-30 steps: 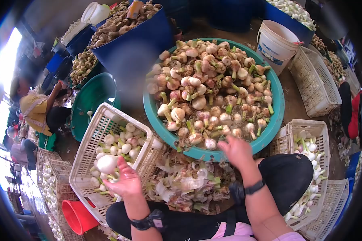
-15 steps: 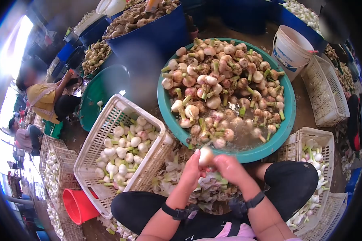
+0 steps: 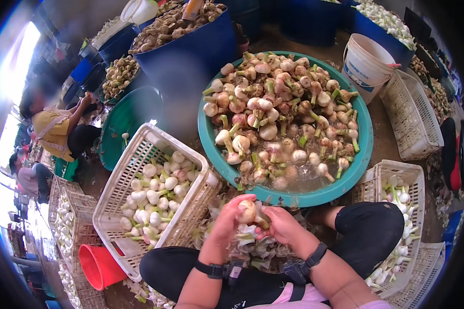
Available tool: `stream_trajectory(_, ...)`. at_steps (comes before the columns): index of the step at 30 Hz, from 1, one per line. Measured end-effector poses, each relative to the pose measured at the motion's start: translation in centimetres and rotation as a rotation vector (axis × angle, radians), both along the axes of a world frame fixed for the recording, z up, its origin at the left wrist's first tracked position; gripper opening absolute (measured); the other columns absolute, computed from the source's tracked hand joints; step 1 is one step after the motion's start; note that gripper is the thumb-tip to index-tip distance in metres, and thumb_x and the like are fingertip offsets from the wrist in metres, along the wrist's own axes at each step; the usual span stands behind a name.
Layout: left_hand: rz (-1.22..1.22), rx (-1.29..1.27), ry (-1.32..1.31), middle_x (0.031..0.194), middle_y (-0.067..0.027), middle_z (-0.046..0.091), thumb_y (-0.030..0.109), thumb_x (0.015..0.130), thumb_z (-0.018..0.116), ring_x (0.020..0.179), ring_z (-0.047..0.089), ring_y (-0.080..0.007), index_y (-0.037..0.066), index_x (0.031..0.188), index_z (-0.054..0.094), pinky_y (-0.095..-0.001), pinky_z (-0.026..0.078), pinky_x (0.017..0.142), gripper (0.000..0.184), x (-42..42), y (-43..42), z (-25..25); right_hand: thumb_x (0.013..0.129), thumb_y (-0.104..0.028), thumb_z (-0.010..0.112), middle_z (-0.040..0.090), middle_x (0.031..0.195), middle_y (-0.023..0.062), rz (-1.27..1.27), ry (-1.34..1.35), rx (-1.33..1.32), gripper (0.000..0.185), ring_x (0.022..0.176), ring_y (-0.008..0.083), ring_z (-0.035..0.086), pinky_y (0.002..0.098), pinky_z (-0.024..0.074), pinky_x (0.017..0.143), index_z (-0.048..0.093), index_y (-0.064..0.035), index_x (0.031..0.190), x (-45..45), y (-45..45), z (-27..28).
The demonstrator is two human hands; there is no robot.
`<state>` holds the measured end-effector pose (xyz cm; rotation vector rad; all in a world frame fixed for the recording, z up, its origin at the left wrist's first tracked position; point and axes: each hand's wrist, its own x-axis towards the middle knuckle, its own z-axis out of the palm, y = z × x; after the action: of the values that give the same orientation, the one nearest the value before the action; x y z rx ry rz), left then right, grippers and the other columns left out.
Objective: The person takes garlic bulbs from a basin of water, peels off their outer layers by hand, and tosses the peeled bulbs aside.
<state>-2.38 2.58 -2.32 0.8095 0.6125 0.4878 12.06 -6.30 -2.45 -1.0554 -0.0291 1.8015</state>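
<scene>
Above my lap, just in front of the near rim of the teal tub [image 3: 288,200], my left hand [image 3: 227,220] is closed round a garlic bulb [image 3: 247,211]. My right hand [image 3: 283,225] pinches the brownish skin and stem end [image 3: 263,219] of that same bulb from the right. Stripped garlic skins [image 3: 247,246] lie in a heap beneath both hands. The tub holds water and a mound of unpeeled garlic bulbs [image 3: 268,132] with short green stems.
To the left, a white crate [image 3: 102,220] holds peeled garlic, with a red bucket [image 3: 102,268] beside it. Another crate of garlic [image 3: 418,206] is at the right. A white bucket [image 3: 365,64] stands behind the tub. Two people [image 3: 54,126] sit far left.
Both hands have come slightly down and left with a bulb. Loose brown skin now shows between them, where a paler, blurred bulb was before. The view has shifted slightly.
</scene>
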Motion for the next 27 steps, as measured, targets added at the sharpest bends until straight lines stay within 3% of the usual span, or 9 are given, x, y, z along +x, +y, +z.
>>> stream_trajectory(1,0.000,-0.004,0.000,0.106,-0.0095,0.057,0.027,0.085,0.047,0.094,0.056,-0.0175,0.001,0.116,0.049,-0.0276,0.046,0.079,0.041,-0.5,0.5,-0.5,0.090,-0.023,0.047,0.061,0.078,0.0083,0.000,0.000,-0.004,0.029,0.064,0.0206,0.060,0.0315,0.0514,0.055,0.058,0.0038,0.091,-0.1,-0.2,0.0)
stream_trajectory(4,-0.365,0.262,0.536,0.113,-0.0105,0.054,0.014,0.075,0.063,0.102,0.054,-0.0204,0.005,0.125,0.043,-0.0317,0.042,0.087,0.054,0.0,0.6,1.8,0.088,-0.017,0.051,0.064,0.082,0.0070,0.129,-1.320,0.589,0.025,0.065,0.0113,0.056,0.0273,0.0452,0.064,0.058,0.0061,0.095,0.1,-0.8,0.4)
stream_trajectory(8,-0.219,1.145,0.530,0.119,-0.0133,0.052,0.005,0.068,0.069,0.105,0.053,-0.0272,0.006,0.118,0.051,-0.0342,0.041,0.090,0.054,0.5,-1.7,2.6,0.088,-0.019,0.052,0.063,0.079,0.0064,0.014,-0.586,0.045,0.024,0.067,0.0128,0.058,0.0292,0.0463,0.060,0.060,0.0034,0.092,1.5,-0.1,-3.2)
stream_trajectory(12,-0.199,1.605,0.593,0.119,-0.0128,0.052,0.003,0.069,0.067,0.107,0.052,-0.0272,0.006,0.117,0.051,-0.0374,0.041,0.091,0.051,0.3,-1.7,2.3,0.090,-0.020,0.050,0.060,0.093,0.0047,0.010,-0.061,-0.010,0.022,0.078,0.0144,0.060,0.0289,0.0497,0.072,0.054,-0.0018,0.102,2.7,0.1,-2.3)
stream_trajectory(15,0.019,1.191,0.437,0.116,-0.0116,0.054,0.001,0.075,0.062,0.104,0.054,-0.0259,0.004,0.116,0.049,-0.0380,0.042,0.091,0.043,0.3,-1.6,-0.6,0.090,-0.021,0.048,0.059,0.098,0.0056,-0.200,-0.065,0.233,0.025,0.086,0.0137,0.059,0.0278,0.0479,0.076,0.053,-0.0013,0.105,1.4,0.2,0.5)
stream_trajectory(17,0.403,0.028,0.090,0.112,-0.0106,0.055,0.007,0.084,0.054,0.099,0.056,-0.0233,0.003,0.112,0.048,-0.0350,0.045,0.086,0.029,0.9,-1.6,-1.0,0.089,-0.019,0.051,0.058,0.100,0.0075,-0.138,-0.119,0.249,0.020,0.092,0.0141,0.056,0.0282,0.0455,0.079,0.056,-0.0037,0.101,1.2,-1.0,1.3)
stream_trajectory(20,0.463,-0.330,-0.079,0.105,-0.0088,0.057,0.026,0.092,0.043,0.089,0.058,-0.0192,0.005,0.111,0.048,-0.0308,0.049,0.073,0.029,-0.3,-0.8,-2.0,0.086,-0.007,0.054,0.057,0.100,0.0088,0.155,-0.998,0.828,0.009,0.087,0.0166,0.056,0.0272,0.0437,0.080,0.059,0.0001,0.086,1.7,-3.1,2.6)
stream_trajectory(22,0.523,-0.606,-0.127,0.091,-0.0058,0.058,0.033,0.091,0.040,0.069,0.054,-0.0147,0.010,0.100,0.053,-0.0264,0.043,0.050,0.028,-1.3,0.1,-2.8,0.086,-0.007,0.052,0.057,0.099,0.0089,-0.050,-0.784,0.762,0.009,0.085,0.0178,0.056,0.0280,0.0444,0.079,0.058,-0.0006,0.086,2.7,-4.0,3.7)
stream_trajectory(27,0.741,-0.812,0.015,0.065,-0.0005,0.053,0.038,0.083,0.044,0.049,0.042,-0.0115,0.013,0.080,0.054,-0.0217,0.028,0.041,0.027,-1.1,0.6,0.6,0.089,-0.013,0.048,0.058,0.092,0.0072,-0.550,-0.226,0.667,0.011,0.079,0.0167,0.058,0.0285,0.0486,0.071,0.056,-0.0057,0.093,5.1,-3.1,6.7)
